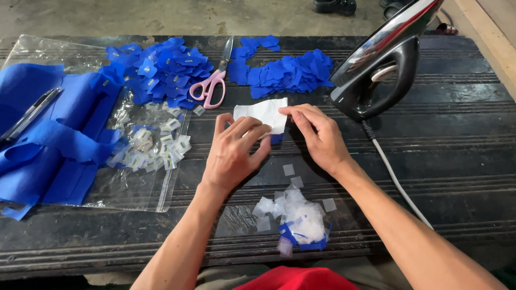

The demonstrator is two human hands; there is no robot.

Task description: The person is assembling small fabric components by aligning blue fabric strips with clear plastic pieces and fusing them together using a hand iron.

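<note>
both hands, left hand [232,153] and right hand [317,137], pinch thin white sheet [263,114] over blue felt [276,139].

Blue patch [276,138]: mostly hidden under the white sheet [263,114] and the left hand [234,153]; shape not readable.
Iron [379,70]: tip cut off by top edge; cord [398,182] disappears behind the right forearm.
Shoes [334,5]: cut by top edge.
Blue cloth [48,134]: cut by left edge.
Labels [156,145] in clear bag: print too small to tell.
</note>
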